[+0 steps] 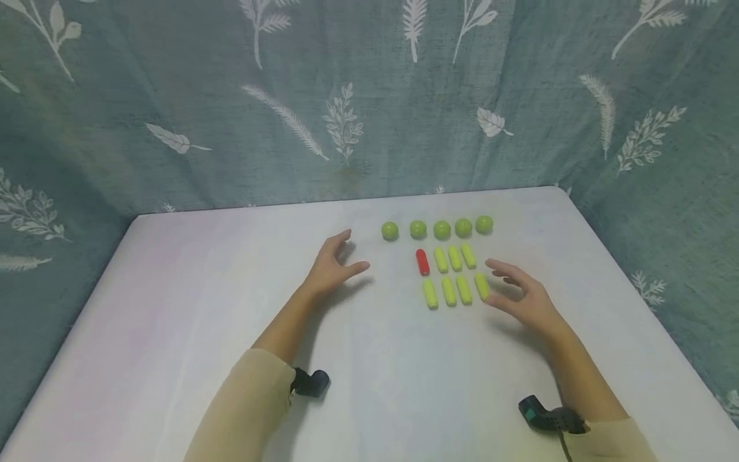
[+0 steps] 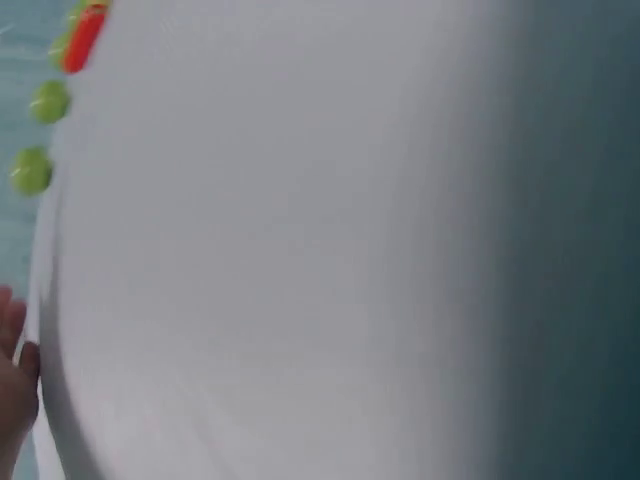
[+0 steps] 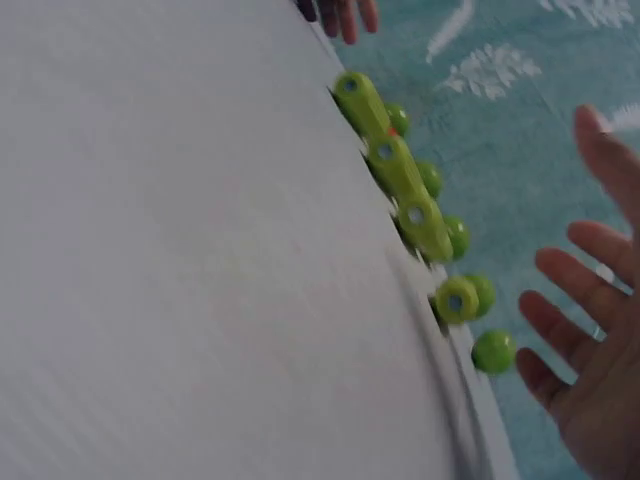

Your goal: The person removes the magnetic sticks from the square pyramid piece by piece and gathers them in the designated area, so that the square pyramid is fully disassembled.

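In the head view, a row of several green balls (image 1: 442,230) runs along the back of the white table. Nearer lie two rows of short yellow-green sticks with rounded ends (image 1: 448,291); the back row starts at its left with a red stick (image 1: 423,262). My left hand (image 1: 329,268) hovers left of them, fingers and thumb spread, holding nothing. To the right is my right hand (image 1: 528,300), loosely bent, its thumb close to the rightmost front stick (image 1: 482,286). The right wrist view shows the right palm (image 3: 600,400) with nothing in it, apart from the sticks.
The white-covered table (image 1: 173,308) stretches out to the left and in front of the pieces. Behind it and at both sides hangs a green-blue cloth (image 1: 231,154) with white leaf prints. A dark camera band (image 1: 312,383) sits on the left wrist, another (image 1: 548,417) on the right.
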`<action>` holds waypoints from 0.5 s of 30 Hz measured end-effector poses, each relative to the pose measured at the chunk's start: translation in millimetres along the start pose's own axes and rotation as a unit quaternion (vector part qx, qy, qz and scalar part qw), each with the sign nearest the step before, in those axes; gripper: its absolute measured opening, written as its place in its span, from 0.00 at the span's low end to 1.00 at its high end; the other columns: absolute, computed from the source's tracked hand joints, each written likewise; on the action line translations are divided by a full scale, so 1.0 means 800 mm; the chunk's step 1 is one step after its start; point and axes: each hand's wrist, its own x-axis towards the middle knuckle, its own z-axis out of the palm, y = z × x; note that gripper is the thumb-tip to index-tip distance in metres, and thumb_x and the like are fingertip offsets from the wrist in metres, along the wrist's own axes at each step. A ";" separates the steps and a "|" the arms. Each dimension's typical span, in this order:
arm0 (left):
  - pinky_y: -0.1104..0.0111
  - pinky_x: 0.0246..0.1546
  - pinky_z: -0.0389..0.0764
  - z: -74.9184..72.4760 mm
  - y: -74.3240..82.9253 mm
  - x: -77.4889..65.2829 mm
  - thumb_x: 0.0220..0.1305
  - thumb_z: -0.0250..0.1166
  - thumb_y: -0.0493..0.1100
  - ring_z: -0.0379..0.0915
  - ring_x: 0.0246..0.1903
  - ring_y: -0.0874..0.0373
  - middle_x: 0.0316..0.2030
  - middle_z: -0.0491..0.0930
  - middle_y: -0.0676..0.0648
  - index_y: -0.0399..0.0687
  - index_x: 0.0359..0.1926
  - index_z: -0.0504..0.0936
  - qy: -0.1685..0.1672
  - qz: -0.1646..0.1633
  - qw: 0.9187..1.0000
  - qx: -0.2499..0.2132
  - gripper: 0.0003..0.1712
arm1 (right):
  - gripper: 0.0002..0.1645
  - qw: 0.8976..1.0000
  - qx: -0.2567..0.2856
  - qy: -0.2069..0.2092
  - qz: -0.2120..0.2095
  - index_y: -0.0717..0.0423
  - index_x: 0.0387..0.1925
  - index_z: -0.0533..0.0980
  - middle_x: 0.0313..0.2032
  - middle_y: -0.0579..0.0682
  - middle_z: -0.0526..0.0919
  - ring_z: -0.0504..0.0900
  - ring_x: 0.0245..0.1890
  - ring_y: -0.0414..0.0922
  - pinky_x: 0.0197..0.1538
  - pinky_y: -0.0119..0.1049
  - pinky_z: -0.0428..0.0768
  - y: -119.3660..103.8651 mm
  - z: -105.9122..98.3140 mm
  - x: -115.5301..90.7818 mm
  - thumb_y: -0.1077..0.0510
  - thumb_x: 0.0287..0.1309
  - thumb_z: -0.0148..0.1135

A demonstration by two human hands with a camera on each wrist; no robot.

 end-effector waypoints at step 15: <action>0.45 0.67 0.45 -0.025 0.034 -0.111 0.57 0.52 0.74 0.56 0.67 0.46 0.67 0.63 0.43 0.48 0.72 0.56 0.123 0.216 0.960 0.130 0.51 | 0.60 0.940 -0.273 0.061 -0.198 0.57 0.71 0.54 0.70 0.58 0.58 0.51 0.71 0.59 0.68 0.63 0.38 -0.107 0.068 -0.001 0.19 0.50 0.44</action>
